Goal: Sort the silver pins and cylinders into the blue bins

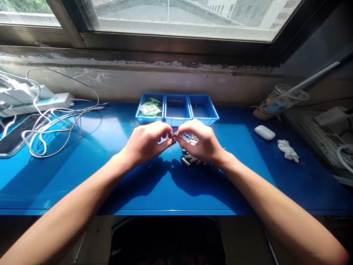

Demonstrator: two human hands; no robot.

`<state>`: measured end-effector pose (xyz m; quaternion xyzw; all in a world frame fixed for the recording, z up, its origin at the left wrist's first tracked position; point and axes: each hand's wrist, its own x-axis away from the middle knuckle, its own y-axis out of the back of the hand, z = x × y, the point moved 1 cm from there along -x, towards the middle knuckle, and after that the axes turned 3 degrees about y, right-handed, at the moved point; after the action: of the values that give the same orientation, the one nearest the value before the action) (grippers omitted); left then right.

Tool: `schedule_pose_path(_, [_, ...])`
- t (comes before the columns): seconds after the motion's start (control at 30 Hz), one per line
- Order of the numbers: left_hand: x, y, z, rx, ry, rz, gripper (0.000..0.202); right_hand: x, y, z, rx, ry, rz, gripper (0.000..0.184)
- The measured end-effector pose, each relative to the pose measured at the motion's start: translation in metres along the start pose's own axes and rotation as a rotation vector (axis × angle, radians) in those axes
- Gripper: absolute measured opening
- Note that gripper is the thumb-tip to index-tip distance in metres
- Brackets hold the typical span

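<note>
My left hand point(147, 141) and my right hand point(202, 141) meet over the middle of the blue table point(82, 176). Both pinch one small dark metal part point(172, 135) between their fingertips. Under my right hand lies a pile of small dark metal pieces point(190, 159). Just behind the hands stand three blue trays: the left tray point(143, 116) holds small green packets, the middle tray point(176, 119) has a row of tiny parts at its back, the right tray point(211, 118) holds a few small bits.
A white power strip point(44, 102) with tangled white cables point(52, 127) and a phone point(16, 136) lie at the left. At the right are a plastic cup with a straw point(278, 101), a white earbud case point(264, 132), a crumpled tissue point(288, 150). A window ledge runs behind.
</note>
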<state>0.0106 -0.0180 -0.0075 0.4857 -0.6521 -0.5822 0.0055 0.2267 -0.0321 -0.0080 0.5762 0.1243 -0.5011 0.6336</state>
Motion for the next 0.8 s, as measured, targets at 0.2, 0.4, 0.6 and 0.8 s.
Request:
schedule_pose_path(0.2, [-0.0011, 0.0004, -0.0014, 0.01, -0.024, -0.04, 0.007, -0.0023, 0.0012, 0.0043, -0.034, -0.086, 0.026, 0.003])
schedule_pose_path(0.4, [0.0003, -0.0027, -0.0017, 0.006, 0.014, -0.055, 0.007, -0.001, 0.0003, 0.0041, -0.09, -0.116, 0.021, 0.003])
schedule_pose_path(0.6, [0.0, -0.0035, -0.0028, 0.03, 0.004, -0.069, 0.008, -0.0014, -0.0011, 0.0043, -0.126, -0.11, 0.012, 0.003])
schedule_pose_path(0.8, [-0.0009, -0.004, -0.0017, 0.033, -0.039, -0.085, 0.009, -0.0015, -0.0008, 0.0047, -0.122, -0.143, 0.034, 0.004])
